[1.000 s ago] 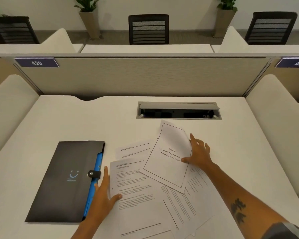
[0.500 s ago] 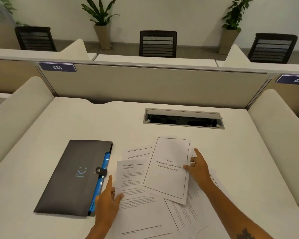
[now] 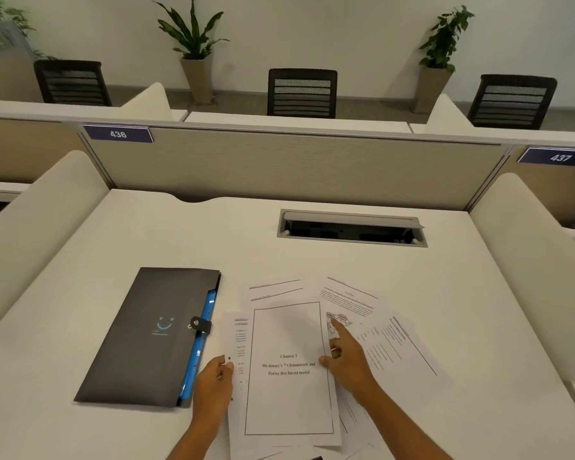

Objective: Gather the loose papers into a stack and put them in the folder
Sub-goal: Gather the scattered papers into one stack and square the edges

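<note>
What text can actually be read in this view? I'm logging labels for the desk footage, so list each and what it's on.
"436" on the blue plate on the divider, left.
"437" on the blue plate on the divider, right.
"Chapter 3 / McKinsey's 7's framework and / Porter five forces model" on the top sheet.
Small print under the smile logo on the folder: too small to read.
Body text on the other papers: blurred.
</note>
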`<state>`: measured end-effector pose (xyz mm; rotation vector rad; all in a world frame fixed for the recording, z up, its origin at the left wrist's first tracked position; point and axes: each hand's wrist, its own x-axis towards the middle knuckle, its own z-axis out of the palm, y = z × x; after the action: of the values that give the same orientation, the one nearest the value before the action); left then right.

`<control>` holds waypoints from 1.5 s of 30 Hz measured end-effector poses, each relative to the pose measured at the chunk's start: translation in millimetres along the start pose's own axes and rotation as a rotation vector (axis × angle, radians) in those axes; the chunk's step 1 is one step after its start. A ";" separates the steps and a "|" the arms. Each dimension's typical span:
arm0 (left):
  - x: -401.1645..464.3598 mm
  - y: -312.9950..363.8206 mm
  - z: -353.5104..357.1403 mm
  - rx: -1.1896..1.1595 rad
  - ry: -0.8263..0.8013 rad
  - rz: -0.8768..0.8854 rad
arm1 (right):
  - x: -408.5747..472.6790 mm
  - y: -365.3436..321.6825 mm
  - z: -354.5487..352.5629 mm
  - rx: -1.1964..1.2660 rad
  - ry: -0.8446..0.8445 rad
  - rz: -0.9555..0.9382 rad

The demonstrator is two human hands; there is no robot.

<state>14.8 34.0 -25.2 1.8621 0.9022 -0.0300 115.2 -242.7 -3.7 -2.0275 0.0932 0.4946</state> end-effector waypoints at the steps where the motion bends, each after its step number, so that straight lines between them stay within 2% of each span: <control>1: -0.4 1.1 0.5 -0.015 0.007 -0.002 | -1.5 -0.7 4.8 -0.011 -0.010 0.008; 15: 2.5 8.3 1.3 0.011 -0.108 -0.012 | -3.3 -14.4 39.2 -0.018 -0.015 -0.045; 19: 5.8 4.7 2.7 0.055 -0.100 -0.031 | -13.8 -5.4 14.6 0.037 0.137 -0.054; 23: 11.0 0.5 4.0 0.088 -0.098 -0.033 | -35.5 30.0 -31.3 -0.278 0.450 0.068; 26: 11.8 0.1 4.8 0.087 -0.085 -0.019 | -52.2 57.5 -63.5 -0.491 0.542 0.252; 30: 13.2 -0.8 3.6 0.041 -0.071 -0.024 | -67.2 89.8 -82.1 -0.574 0.489 0.398; 36: 11.7 7.5 -3.8 -0.037 -0.045 -0.079 | -71.2 99.3 -83.4 -0.566 0.455 0.357; 41: 8.1 15.8 -13.3 -0.110 -0.114 -0.093 | -75.7 93.1 -84.3 -0.533 0.442 0.301; 45: 1.5 19.7 -17.5 -0.147 -0.164 -0.077 | -77.3 82.9 -81.5 -0.352 0.418 0.246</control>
<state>21.2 44.9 -2.1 1.6626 0.8389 -0.1574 47.1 -364.4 -9.2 -2.4572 0.5476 0.2402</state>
